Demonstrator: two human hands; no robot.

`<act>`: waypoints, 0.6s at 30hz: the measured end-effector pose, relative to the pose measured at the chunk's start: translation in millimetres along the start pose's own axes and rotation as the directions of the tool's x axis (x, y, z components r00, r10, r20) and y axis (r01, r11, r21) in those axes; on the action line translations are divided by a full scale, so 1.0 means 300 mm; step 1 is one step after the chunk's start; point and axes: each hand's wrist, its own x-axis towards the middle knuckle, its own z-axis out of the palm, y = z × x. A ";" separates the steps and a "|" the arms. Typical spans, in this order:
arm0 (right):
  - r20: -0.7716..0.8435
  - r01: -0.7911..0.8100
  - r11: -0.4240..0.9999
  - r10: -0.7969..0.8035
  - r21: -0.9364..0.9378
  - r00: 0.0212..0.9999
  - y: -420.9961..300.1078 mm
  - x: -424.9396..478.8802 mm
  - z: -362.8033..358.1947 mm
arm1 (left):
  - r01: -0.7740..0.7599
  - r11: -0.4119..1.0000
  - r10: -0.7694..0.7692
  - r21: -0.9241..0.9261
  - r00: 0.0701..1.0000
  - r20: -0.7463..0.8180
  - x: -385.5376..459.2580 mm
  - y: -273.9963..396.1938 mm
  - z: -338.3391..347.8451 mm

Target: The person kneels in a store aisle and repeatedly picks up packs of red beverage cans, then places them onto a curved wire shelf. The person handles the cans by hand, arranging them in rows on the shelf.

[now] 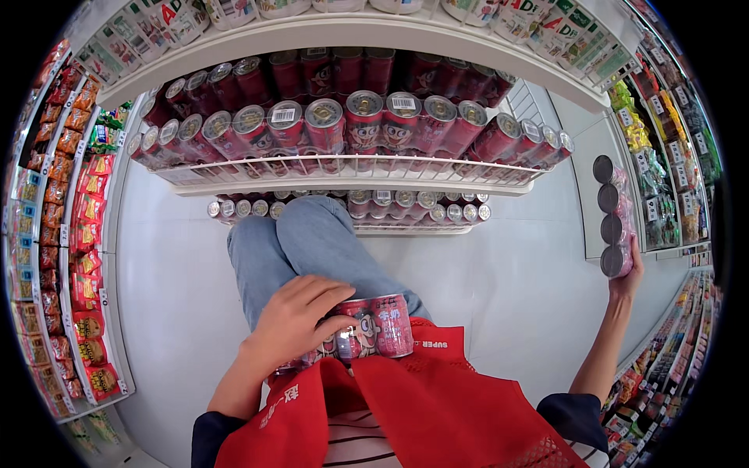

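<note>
A shrink-wrapped pack of red milk cans [393, 324] lies across my lap, against the front of my red vest. My left hand [304, 319] is on it, with the thumb over the near face and the fingers along the upper edge. Out to the far right, my right hand [630, 276] grips the near end of a second wrapped row of cans [627, 205], their dark round ends facing left. That row is held beside a white panel, and most of my right fingers are hidden behind it.
Ahead, a white wire-fronted shelf [363, 188] carries several rows of red cans [364, 120]. A lower shelf [409, 229] with more cans is partly behind my knees [310, 234]. White bottles stand on an upper shelf [363, 26]. Snack racks [88, 234] line both sides.
</note>
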 end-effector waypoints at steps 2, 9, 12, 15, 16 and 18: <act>-0.114 0.048 0.998 -0.054 -0.052 0.992 -0.022 0.126 0.033 | -0.004 1.000 0.004 0.006 0.999 0.036 0.007 -0.003 0.001; 0.040 -0.022 0.986 0.029 -0.168 0.999 -0.081 0.647 0.208 | 0.024 0.999 -0.024 0.022 0.999 0.032 0.031 0.003 -0.001; 0.066 -0.142 0.946 0.168 -0.291 0.984 -0.085 0.763 0.312 | 0.047 0.999 -0.048 0.021 0.998 0.035 0.040 0.003 -0.001; 0.097 -0.178 0.916 0.227 -0.360 0.969 -0.069 0.836 0.396 | 0.051 0.999 -0.051 0.001 0.998 0.029 0.045 -0.007 -0.003; 0.121 -0.177 0.917 0.233 -0.357 0.965 -0.048 0.885 0.401 | 0.049 0.999 -0.049 0.000 0.998 0.030 0.050 -0.008 -0.002; 0.099 -0.150 0.922 0.197 -0.356 0.975 -0.014 0.835 0.536 | 0.061 0.998 -0.061 0.006 0.998 0.032 0.049 -0.005 -0.002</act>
